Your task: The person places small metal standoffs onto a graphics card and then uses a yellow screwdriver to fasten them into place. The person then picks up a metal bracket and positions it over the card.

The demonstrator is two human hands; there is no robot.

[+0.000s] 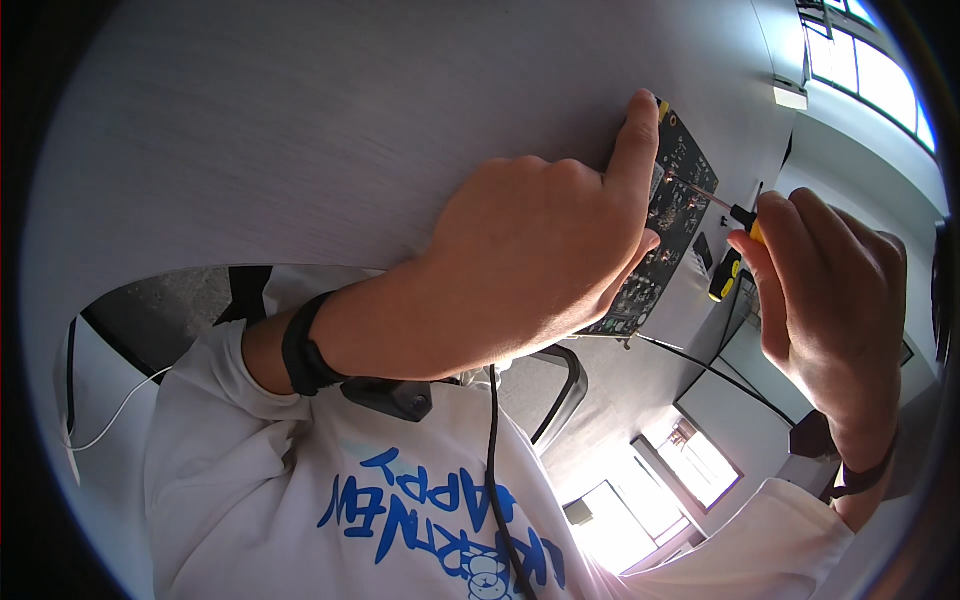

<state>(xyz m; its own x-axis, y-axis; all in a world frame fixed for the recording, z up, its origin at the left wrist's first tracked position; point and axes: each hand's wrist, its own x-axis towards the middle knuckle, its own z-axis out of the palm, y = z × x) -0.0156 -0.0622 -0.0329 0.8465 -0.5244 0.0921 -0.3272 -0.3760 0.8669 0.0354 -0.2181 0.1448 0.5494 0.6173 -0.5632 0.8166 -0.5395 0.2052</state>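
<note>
A dark circuit board (pixel 672 215) lies on the pale table, dotted with small components and solder points. My left hand (pixel 550 235) rests over its left side and holds it. The index finger reaches the board's far corner and the thumb lies on its surface; the other fingers are mostly hidden. My right hand (pixel 830 270) is closed round the black and yellow handle of a screwdriver (pixel 722 204). Its thin metal shaft slants left, and the tip is at the board near my left index finger.
A second black and yellow handle (pixel 725 277) lies beside the board, next to a small dark ridged part (pixel 702 251). The pale table (pixel 300 130) stretches to the left. A black cable (pixel 715 370) runs below the board. A chair frame (pixel 570 390) shows beyond the table edge.
</note>
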